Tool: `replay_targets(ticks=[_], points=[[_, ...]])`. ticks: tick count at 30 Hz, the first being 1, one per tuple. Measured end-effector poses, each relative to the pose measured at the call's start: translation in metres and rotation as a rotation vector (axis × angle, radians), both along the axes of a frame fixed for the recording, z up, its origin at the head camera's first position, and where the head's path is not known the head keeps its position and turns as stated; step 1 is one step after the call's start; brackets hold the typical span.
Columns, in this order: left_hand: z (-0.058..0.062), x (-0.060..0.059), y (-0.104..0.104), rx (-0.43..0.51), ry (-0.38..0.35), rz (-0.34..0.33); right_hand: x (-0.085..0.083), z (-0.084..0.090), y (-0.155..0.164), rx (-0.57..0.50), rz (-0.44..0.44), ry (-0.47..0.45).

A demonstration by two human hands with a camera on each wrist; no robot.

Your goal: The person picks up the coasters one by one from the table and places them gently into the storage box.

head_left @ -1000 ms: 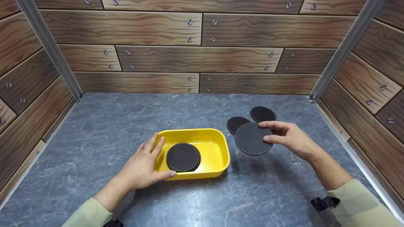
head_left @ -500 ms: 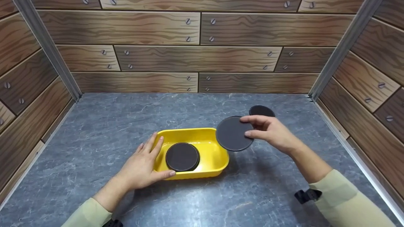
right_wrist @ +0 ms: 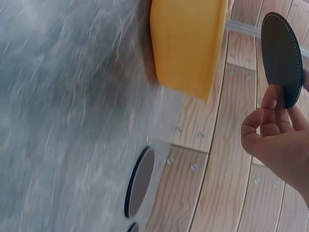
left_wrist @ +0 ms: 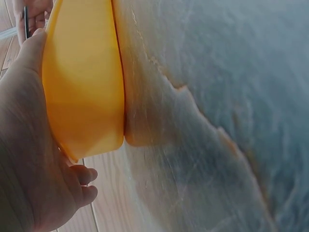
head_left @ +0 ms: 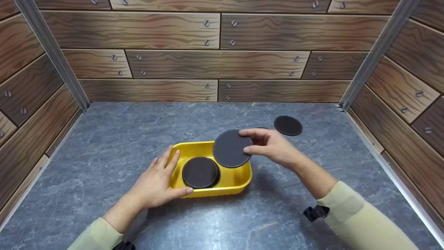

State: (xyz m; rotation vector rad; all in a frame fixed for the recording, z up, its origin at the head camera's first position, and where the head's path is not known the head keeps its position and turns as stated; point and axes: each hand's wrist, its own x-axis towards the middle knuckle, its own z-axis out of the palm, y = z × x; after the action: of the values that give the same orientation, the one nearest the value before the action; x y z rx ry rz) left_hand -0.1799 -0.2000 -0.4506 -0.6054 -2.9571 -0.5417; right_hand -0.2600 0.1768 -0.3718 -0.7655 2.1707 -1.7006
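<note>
My left hand (head_left: 156, 184) rests on the left end of a yellow plastic bin (head_left: 236, 178), its fingers spread along the left rim and its thumb over the front rim. Inside the bin, toward the left, lies a stack of round black coasters (head_left: 200, 172); how many cannot be told. Between thumb and fingertips, my right hand (head_left: 272, 145) pinches another black coaster (head_left: 231, 149) by its right edge. It hangs tilted above the bin's right half. In the right wrist view, stitching runs around the rim of the held coaster (right_wrist: 281, 58).
One loose black coaster (head_left: 288, 125) lies flat on the grey marbled table (head_left: 138, 121) at the back right. A second coaster (head_left: 260, 128) is mostly hidden behind my right hand. Wood-patterned panels (head_left: 173, 64) stand at the back and both sides.
My right hand has carried the pinched coaster leftward, from above the loose coasters to over the bin. The left hand and the bin have stayed in place.
</note>
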Motion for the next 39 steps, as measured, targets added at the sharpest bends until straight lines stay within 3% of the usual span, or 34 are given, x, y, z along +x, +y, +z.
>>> replay_targets(ticks=[19,30,39], points=[[-0.001,-0.001,0.002,0.001,-0.026,0.002,0.002,-0.030,-0.057,0.088,-0.059,-0.026],[-0.002,-0.001,0.000,-0.013,-0.024,0.007,0.004,-0.041,-0.077,0.153,-0.059,0.038],[0.000,-0.001,0.000,0.003,-0.037,0.010,0.006,-0.047,-0.085,0.300,-0.060,0.119]])
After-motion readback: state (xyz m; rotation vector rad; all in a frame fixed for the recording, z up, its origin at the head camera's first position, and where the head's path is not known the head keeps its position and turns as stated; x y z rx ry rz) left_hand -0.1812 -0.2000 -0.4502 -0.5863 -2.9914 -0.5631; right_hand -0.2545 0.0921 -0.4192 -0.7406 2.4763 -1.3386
